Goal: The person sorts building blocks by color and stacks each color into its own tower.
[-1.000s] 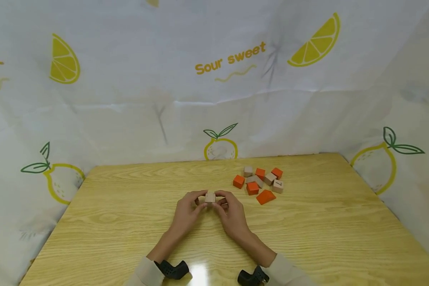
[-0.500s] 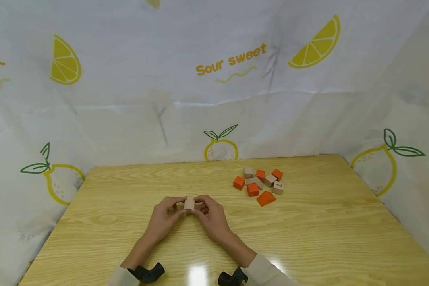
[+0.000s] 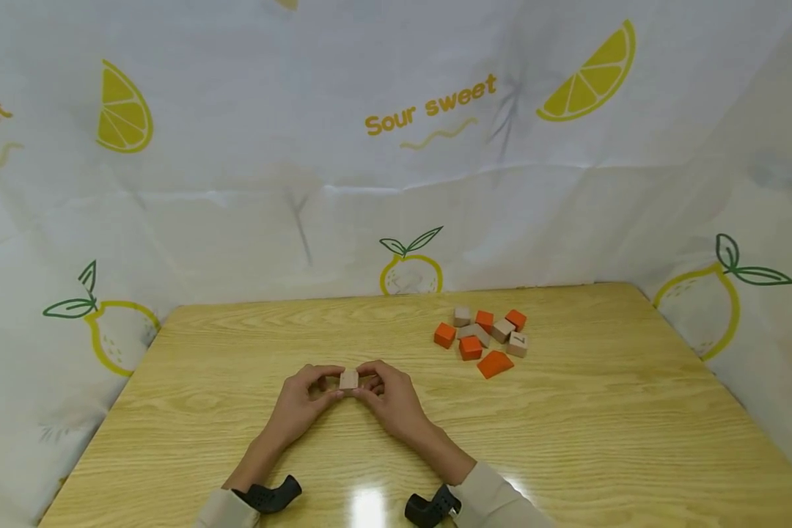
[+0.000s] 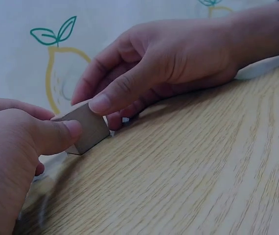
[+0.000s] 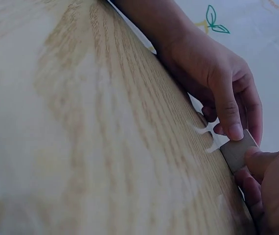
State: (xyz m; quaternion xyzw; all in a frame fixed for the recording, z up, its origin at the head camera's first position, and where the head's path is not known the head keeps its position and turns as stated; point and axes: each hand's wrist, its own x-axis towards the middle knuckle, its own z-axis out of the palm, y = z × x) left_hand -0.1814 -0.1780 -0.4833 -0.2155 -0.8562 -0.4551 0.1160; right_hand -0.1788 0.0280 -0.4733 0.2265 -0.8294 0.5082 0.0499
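A small plain wooden block [image 3: 348,379] is pinched from both sides by my two hands, left of the table's middle. My left hand [image 3: 298,402] grips its left side, with thumb on the near face and a finger behind. Mirroring that, my right hand [image 3: 394,403] pinches the right side. In the left wrist view the thumbs press the near face of the block [image 4: 91,129], whose lower edge is at the tabletop. The right wrist view shows the same block [image 5: 237,152] between both thumbs; its far side is hidden.
Right of my hands, a loose group on the wooden table [image 3: 600,411] includes orange cubes [image 3: 471,348], an orange wedge [image 3: 495,364], a pale wedge [image 3: 475,334] and wooden cubes [image 3: 462,316], one numbered [image 3: 518,344]. A lemon-print cloth [image 3: 251,147] hangs behind.
Both hands have shifted left and slightly nearer with the wooden block between them. Over the last half second they have hardly moved. The group of blocks at the right stays put.
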